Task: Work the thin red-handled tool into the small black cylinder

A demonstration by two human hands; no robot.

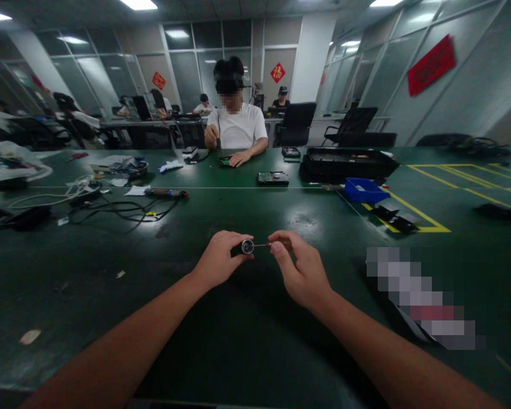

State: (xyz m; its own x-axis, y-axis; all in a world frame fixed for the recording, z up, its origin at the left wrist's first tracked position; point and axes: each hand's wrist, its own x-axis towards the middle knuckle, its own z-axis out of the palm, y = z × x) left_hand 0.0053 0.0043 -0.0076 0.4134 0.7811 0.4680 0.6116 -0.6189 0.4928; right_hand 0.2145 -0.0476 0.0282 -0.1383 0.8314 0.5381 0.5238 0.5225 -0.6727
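Above the near middle of the green table [174, 352], my left hand [218, 258] is closed around a small dark cylindrical part [247, 246] with a shiny metal ring at its end. The ring end faces me, between thumb and fingers. My right hand [302, 267] pinches the handle of a screwdriver [286, 244], held level with its thin shaft pointing left. The shaft's tip reaches the edge of the cylindrical part; whether it sits inside or only touches, I cannot tell.
A person in a white shirt [238, 128] sits opposite, hands on a circuit board [226, 162]. A hard drive [273, 178] lies mid-table. To the right stand a blue bin [366, 191] and a long black case [349, 165]. Cables [119, 213] and an electric screwdriver [166, 193] lie left.
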